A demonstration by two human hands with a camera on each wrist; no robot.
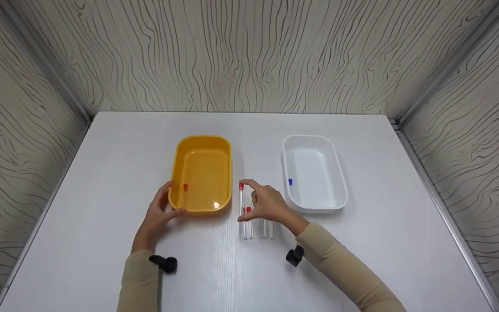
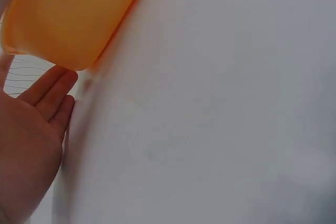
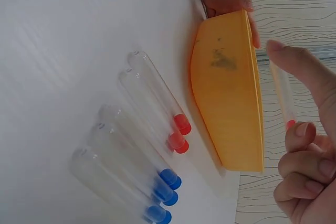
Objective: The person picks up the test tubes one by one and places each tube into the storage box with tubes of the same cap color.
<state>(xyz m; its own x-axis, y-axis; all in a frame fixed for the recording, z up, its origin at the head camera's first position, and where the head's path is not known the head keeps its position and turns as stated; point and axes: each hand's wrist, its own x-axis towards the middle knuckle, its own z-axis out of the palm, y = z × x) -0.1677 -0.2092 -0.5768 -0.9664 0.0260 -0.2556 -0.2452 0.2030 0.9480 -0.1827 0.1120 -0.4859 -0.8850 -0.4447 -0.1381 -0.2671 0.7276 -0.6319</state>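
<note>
My left hand [image 1: 156, 216] holds the near left corner of a yellow tub [image 1: 208, 173], thumb at the front rim and fingers along the side. Inside that tub is a test tube with a red cap [image 1: 186, 187]. My right hand [image 1: 271, 206] is just right of the tub, pinching another red-capped test tube [image 3: 283, 95] lengthwise between thumb and index finger. Below it on the table lie two red-capped tubes [image 3: 157, 87] and several blue-capped tubes [image 3: 131, 150], side by side. In the left wrist view, fingers [image 2: 55, 93] touch the tub's edge.
A white tub [image 1: 314, 173] stands on the right of the white table [image 1: 215, 268], with a blue-capped tube [image 1: 290, 182] in it. Wood-patterned panels [image 1: 232, 56] rise behind and at both sides. Each wrist carries a small black camera.
</note>
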